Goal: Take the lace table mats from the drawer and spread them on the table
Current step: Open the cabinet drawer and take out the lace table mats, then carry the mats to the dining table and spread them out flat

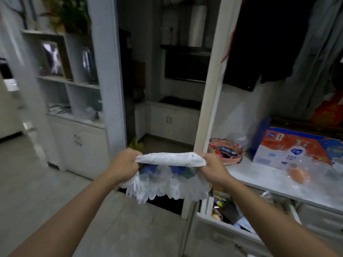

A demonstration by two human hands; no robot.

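I hold a bundle of white lace table mats (167,175) in mid-air in front of me, stretched between both hands. The lace has scalloped edges that hang down, with blue and green patches showing through. My left hand (124,164) grips the left end and my right hand (213,169) grips the right end. Below my right arm the drawer (246,236) stands pulled out, with several mixed items inside. No table is in view.
A white counter (269,180) on the right carries a woven basket (225,152), a red and blue carton (295,149) and plastic bags. White shelves and cabinets (79,141) stand at left. A doorway (167,89) straight ahead opens on a dark kitchen. Grey floor lies below.
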